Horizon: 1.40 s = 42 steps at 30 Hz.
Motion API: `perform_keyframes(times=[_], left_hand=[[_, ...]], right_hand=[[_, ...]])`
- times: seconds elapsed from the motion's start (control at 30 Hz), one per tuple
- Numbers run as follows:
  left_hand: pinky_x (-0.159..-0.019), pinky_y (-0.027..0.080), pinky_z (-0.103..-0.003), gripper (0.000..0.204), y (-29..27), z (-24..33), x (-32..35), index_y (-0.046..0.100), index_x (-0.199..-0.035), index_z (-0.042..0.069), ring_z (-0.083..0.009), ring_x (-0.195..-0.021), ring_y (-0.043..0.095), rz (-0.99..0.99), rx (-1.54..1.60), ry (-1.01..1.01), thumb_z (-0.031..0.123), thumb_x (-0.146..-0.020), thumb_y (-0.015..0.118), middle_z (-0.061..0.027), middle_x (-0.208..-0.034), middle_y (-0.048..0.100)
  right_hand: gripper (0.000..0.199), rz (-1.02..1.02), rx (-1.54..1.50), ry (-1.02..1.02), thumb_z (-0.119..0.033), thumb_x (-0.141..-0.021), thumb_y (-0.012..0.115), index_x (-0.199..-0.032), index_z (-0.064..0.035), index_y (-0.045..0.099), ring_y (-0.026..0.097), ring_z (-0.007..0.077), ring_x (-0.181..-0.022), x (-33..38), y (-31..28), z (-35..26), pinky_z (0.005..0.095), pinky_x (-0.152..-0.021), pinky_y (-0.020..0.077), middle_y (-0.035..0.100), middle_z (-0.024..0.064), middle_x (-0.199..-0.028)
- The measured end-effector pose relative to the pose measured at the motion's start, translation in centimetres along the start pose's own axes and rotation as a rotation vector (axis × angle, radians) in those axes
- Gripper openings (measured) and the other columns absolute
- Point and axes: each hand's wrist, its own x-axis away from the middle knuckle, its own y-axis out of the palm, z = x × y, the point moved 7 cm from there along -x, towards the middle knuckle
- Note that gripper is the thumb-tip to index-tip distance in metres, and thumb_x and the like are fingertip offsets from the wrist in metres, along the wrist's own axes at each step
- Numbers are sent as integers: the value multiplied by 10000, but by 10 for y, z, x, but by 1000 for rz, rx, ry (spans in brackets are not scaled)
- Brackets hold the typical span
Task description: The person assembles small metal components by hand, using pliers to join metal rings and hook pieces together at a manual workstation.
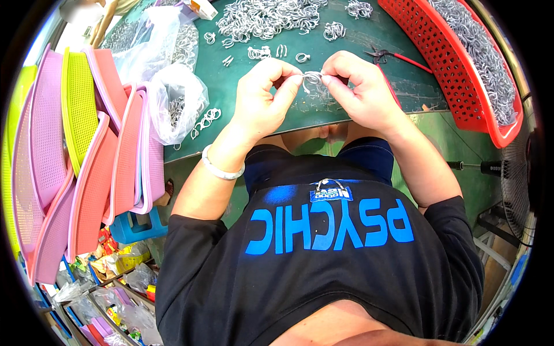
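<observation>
Above the near edge of the green table point(254, 112), a small cluster of silver metal rings point(312, 79) is stretched between my two hands. My left hand point(261, 97) pinches its left side between thumb and forefinger. At its right side, the thumb and forefinger of my right hand point(362, 91) are closed on it too. Just beyond my hands lie a single ring point(302, 57) and small groups of rings point(259, 52). A large heap of silver rings point(268, 20) covers the far middle of the table.
At right stands a red perforated basket point(456, 75) full of grey metal pieces. Red-handled cutters point(381, 56) lie beside it. Left are a clear plastic bag point(187, 95) holding rings and stacked coloured baskets point(95, 173). A black fan point(515, 184) stands at lower right.
</observation>
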Motion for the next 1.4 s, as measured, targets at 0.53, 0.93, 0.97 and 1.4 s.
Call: perform_keyframes(times=[0.53, 0.93, 0.97, 1.4], left_hand=[[-581, 463, -248, 116, 0, 26, -1, 592, -882, 8, -171, -645, 591, 21, -286, 349, -18, -770, 603, -107, -781, 614], [-634, 471, -225, 111, 1, 12, 3, 586, -915, -10, -113, -708, 589, 31, -182, 224, -19, -806, 572, -85, -813, 627], [-634, 471, -225, 111, 2, 13, 3, 586, -915, -10, -113, -708, 589, 30, -182, 225, -19, -806, 572, -85, -813, 627], [-694, 495, -246, 114, 6, -1, 6, 540, -959, -39, -135, -765, 602, 46, 198, -10, 2, -864, 493, -103, -870, 609]], right_hand=[[73, -227, -71, 284, -65, -785, 539, -801, 6, 541, 533, 156, -607, -1, 7, 15, 273, -577, 428, 552, 84, -696], [81, -174, -421, 413, -42, -814, 523, -873, 6, 550, 465, 43, -619, 4, 10, 26, 202, -560, 398, 538, -5, -686], [93, -197, -371, 430, -44, -813, 525, -883, 5, 564, 455, 41, -610, 5, 9, 27, 204, -551, 394, 541, -7, -682], [239, -79, -369, 344, -79, -816, 549, -1037, 12, 550, 488, 55, -657, 0, 8, 20, 194, -599, 420, 564, 13, -788]])
